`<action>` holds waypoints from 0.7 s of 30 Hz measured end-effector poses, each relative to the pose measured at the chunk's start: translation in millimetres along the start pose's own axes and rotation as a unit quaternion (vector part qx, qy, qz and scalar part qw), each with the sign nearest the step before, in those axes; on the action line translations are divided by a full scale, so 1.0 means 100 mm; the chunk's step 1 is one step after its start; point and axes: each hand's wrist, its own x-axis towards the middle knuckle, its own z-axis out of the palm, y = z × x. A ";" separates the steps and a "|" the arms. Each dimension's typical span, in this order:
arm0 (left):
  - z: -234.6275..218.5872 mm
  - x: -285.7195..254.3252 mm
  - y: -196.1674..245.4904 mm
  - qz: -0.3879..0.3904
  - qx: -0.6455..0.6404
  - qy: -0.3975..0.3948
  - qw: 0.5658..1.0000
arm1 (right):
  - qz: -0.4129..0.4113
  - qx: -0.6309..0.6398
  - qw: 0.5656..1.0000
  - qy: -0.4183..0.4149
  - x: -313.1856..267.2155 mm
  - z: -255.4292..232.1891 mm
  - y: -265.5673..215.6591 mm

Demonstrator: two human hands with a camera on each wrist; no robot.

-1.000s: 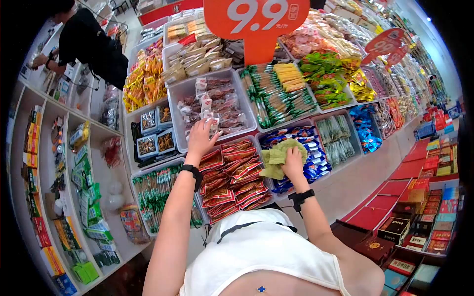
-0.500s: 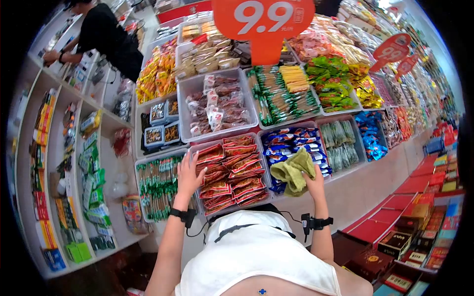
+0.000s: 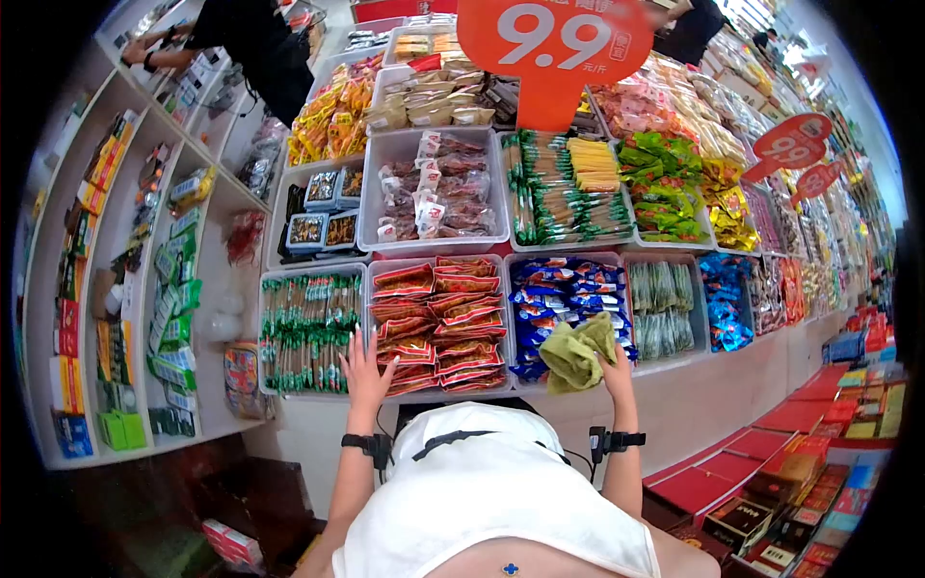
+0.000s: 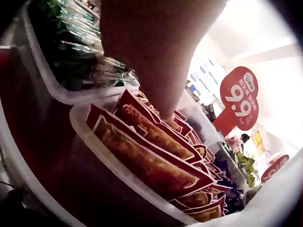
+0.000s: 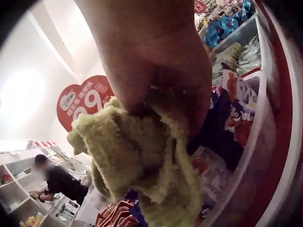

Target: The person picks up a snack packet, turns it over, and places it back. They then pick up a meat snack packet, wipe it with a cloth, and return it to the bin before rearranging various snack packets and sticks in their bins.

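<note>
In the head view my right hand (image 3: 620, 374) grips a crumpled green cloth (image 3: 576, 354) over the near part of the bin of blue snack packets (image 3: 568, 289). The right wrist view shows the cloth (image 5: 137, 151) bunched under the fingers and hanging down in folds. My left hand (image 3: 366, 378) has its fingers spread and holds nothing. It lies at the near edge, where the bin of red snack packets (image 3: 438, 323) meets the bin of green-ended packets (image 3: 308, 332). In the left wrist view red packets (image 4: 147, 146) fill the bin below the hand.
Behind the front row stands a bin of brown wrapped snacks (image 3: 438, 188). A red 9.9 price sign (image 3: 554, 58) rises above the bins. Shelves (image 3: 217, 289) line the left side; boxed goods (image 3: 747, 515) lie at right. A person in black (image 3: 255, 53) is at the far left.
My left hand has drawn back from the brown snack bin to the near edge. The right hand has moved the cloth slightly right and nearer me. The view has shifted.
</note>
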 end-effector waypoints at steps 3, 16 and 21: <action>0.09 -0.02 0.08 -0.011 0.048 0.006 0.999 | 0.037 0.122 0.992 -0.016 0.05 -0.10 0.21; 0.37 -0.04 0.06 -0.034 0.093 0.058 0.993 | 0.010 0.071 0.993 -0.094 0.35 -0.15 0.45; 0.15 0.06 0.36 -0.007 0.079 0.056 0.995 | 0.076 0.113 0.980 -0.143 0.40 -0.26 0.40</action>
